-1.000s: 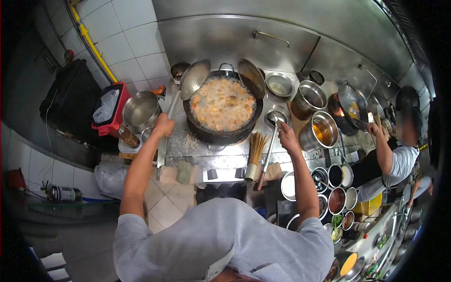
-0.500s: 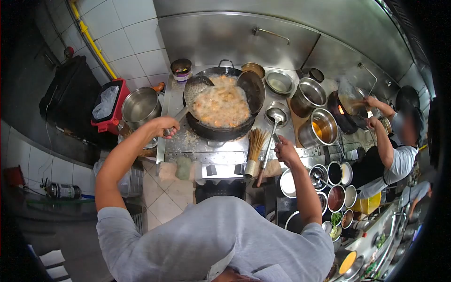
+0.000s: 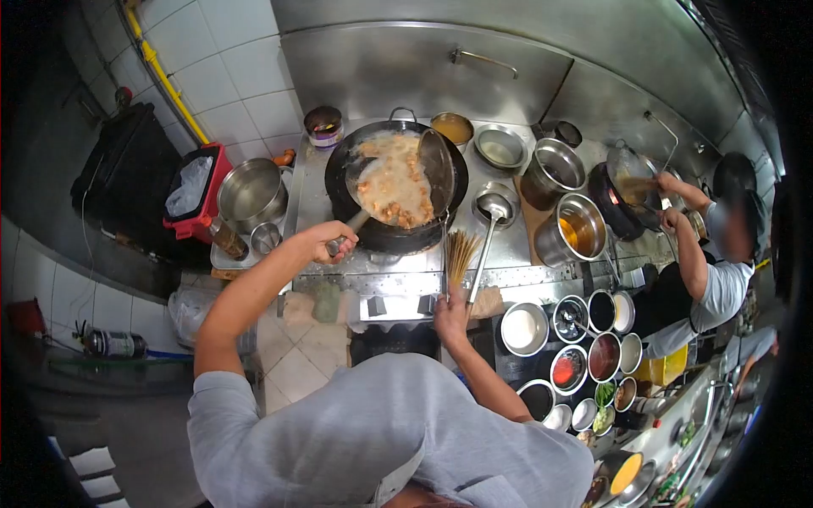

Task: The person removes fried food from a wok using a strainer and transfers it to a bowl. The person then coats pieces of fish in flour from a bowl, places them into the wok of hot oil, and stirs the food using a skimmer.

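Observation:
My left hand [image 3: 336,241] is closed around the handle of a skimmer [image 3: 360,219], whose bowl is down in the bubbling oil and mostly hidden. Orange-brown fried pieces [image 3: 394,190] float in foam inside the large black wok [image 3: 339,152]. A round dark strainer [image 3: 437,169] stands tilted at the wok's right side, its thin handle running down towards me. Around that handle, beside the bamboo brush [image 3: 460,258], my right hand [image 3: 452,317] is closed. A ladle [image 3: 486,245] rests in a small steel pot [image 3: 506,222] just right of the brush.
Steel pots, one with amber liquid [image 3: 581,233], stand right of the wok. Several seasoning bowls [image 3: 524,328] are at lower right. A co-worker [image 3: 703,271] works another wok at right. At left are a steel pot [image 3: 252,193] and a red bin [image 3: 199,190].
My left hand has moved right, lowering the skimmer into the oil. My right hand has come left and towards me, next to the brush, with the strainer shifting left and becoming more upright.

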A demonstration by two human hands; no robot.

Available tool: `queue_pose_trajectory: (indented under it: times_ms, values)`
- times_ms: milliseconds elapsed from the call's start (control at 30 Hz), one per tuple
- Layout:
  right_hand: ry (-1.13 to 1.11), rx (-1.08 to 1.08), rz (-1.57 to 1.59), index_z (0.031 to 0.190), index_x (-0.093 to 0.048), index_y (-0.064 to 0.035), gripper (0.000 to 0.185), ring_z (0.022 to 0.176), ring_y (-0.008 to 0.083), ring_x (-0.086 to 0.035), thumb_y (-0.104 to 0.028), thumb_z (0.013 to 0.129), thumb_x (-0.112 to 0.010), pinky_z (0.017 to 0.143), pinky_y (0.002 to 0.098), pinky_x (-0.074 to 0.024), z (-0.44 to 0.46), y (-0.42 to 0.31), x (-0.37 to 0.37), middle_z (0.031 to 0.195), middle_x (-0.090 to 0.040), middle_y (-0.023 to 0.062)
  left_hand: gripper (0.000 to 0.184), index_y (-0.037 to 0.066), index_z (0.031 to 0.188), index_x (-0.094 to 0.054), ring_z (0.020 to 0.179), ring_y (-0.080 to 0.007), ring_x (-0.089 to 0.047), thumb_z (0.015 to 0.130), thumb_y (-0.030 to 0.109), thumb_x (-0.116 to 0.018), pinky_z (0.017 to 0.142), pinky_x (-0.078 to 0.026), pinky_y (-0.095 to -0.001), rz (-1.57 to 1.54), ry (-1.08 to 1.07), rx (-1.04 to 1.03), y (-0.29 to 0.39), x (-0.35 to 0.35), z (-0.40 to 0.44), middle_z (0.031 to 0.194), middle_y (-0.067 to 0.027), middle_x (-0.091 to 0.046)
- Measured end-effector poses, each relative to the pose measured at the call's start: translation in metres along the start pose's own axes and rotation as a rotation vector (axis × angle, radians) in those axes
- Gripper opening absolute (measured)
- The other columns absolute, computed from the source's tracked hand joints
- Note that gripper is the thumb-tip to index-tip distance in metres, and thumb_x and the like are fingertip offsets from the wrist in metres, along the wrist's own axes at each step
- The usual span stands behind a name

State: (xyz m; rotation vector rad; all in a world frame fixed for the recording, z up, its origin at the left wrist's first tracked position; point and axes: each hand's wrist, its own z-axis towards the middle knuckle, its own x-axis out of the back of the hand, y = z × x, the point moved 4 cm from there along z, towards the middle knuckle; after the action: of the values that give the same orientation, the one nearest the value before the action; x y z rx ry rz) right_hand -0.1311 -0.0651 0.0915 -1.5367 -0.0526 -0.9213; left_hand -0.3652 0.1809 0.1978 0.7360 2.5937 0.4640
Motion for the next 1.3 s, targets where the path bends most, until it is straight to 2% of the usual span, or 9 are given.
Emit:
queue_pose_trajectory:
  times_ms: [67, 167, 233, 333, 400, 467, 567, 833, 1300]
  values:
    - [0.097, 0.156, -0.054, 0.147, -0.041, -0.0065, 0.051, 0.065, 0.0153, -0.056, -0.004, 0.097, -0.046, 0.059, 0.0312, -0.0480, 0.000, -0.020, 0.008, 0.082, -0.061, 0.0094, 0.018, 0.015, 0.075, -0.049, 0.046, -0.0018, -0.043, 0.091, 0.018, -0.057, 0.042, -0.040, -0.0213, -0.058, -0.063, 0.017, -0.002, -0.003, 0.017, 0.060, 0.0094, -0.046]
    - [0.044, 0.129, 0.047, 0.145, -0.043, -0.0045, 0.048, 0.077, 0.0169, -0.060, -0.004, 0.096, -0.047, 0.067, 0.0345, -0.0506, 0.007, -0.025, 0.014, 0.088, -0.063, 0.0134, 0.023, 0.016, 0.069, -0.046, 0.046, -0.0019, -0.045, 0.089, 0.016, -0.058, 0.041, -0.042, -0.0210, -0.154, -0.140, -0.005, -0.005, -0.011, 0.031, 0.059, 0.0089, -0.047]
    - [-0.150, -0.073, 0.071, 0.146, -0.042, -0.0050, 0.049, 0.073, 0.0145, -0.058, -0.004, 0.097, -0.047, 0.065, 0.0321, -0.0494, 0.013, -0.013, 0.017, 0.083, -0.061, 0.0089, 0.023, 0.016, 0.069, -0.046, 0.046, -0.0019, -0.045, 0.089, 0.016, -0.058, 0.041, -0.041, -0.0212, -0.198, -0.141, -0.013, -0.006, -0.014, 0.039, 0.059, 0.0088, -0.047]
    - [-0.144, -0.035, 0.187, 0.146, -0.043, -0.0056, 0.048, 0.066, 0.0113, -0.051, -0.006, 0.098, -0.047, 0.062, 0.0290, -0.0470, 0.027, -0.005, 0.037, 0.077, -0.054, 0.0024, 0.024, 0.016, 0.069, -0.046, 0.046, -0.0020, -0.045, 0.089, 0.016, -0.057, 0.040, -0.040, -0.0218, -0.276, -0.165, -0.018, -0.005, -0.016, 0.049, 0.059, 0.0088, -0.047]
    - [-0.159, 0.022, 0.227, 0.146, -0.043, -0.0055, 0.047, 0.067, 0.0118, -0.054, -0.007, 0.099, -0.046, 0.063, 0.0297, -0.0476, 0.042, -0.002, 0.050, 0.082, -0.059, 0.0035, 0.024, 0.016, 0.068, -0.046, 0.046, -0.0020, -0.045, 0.089, 0.016, -0.057, 0.040, -0.040, -0.0222, -0.312, -0.191, -0.018, -0.004, -0.016, 0.058, 0.059, 0.0088, -0.047]
    - [0.020, 0.204, 0.162, 0.144, -0.045, -0.0045, 0.047, 0.073, 0.0149, -0.058, -0.006, 0.097, -0.047, 0.067, 0.0316, -0.0489, 0.056, -0.012, 0.052, 0.093, -0.065, 0.0088, 0.023, 0.016, 0.071, -0.047, 0.045, -0.0019, -0.043, 0.091, 0.016, -0.057, 0.042, -0.037, -0.0218, -0.346, -0.210, -0.007, -0.004, -0.015, 0.070, 0.058, 0.0091, -0.046]
    - [-0.059, 0.039, 0.016, 0.142, -0.047, -0.0031, 0.047, 0.079, 0.0164, -0.058, -0.004, 0.096, -0.047, 0.070, 0.0324, -0.0491, 0.076, -0.025, 0.052, 0.102, -0.067, 0.0134, 0.024, 0.016, 0.069, -0.046, 0.045, -0.0021, -0.043, 0.091, 0.016, -0.057, 0.041, -0.036, -0.0216, -0.355, -0.179, -0.023, 0.002, -0.022, 0.076, 0.058, 0.0087, -0.047]
    - [-0.045, 0.090, 0.123, 0.142, -0.048, -0.0033, 0.047, 0.070, 0.0126, -0.052, -0.006, 0.095, -0.048, 0.066, 0.0291, -0.0464, 0.090, -0.009, 0.056, 0.080, -0.060, 0.0048, 0.026, 0.015, 0.068, -0.045, 0.045, -0.0025, -0.045, 0.091, 0.015, -0.057, 0.039, -0.036, -0.0213, -0.372, -0.172, -0.104, 0.012, -0.034, 0.079, 0.058, 0.0076, -0.049]
    - [-0.083, -0.066, 0.451, 0.142, -0.049, -0.0032, 0.044, 0.069, 0.0064, -0.048, -0.007, 0.098, -0.049, 0.061, 0.0236, -0.0418, 0.084, -0.040, 0.082, 0.082, -0.058, -0.0023, 0.021, 0.015, 0.074, -0.045, 0.046, -0.0037, -0.042, 0.091, 0.014, -0.057, 0.043, -0.032, -0.0228, -0.394, -0.204, -0.283, -0.027, -0.030, 0.073, 0.061, 0.0065, -0.045]
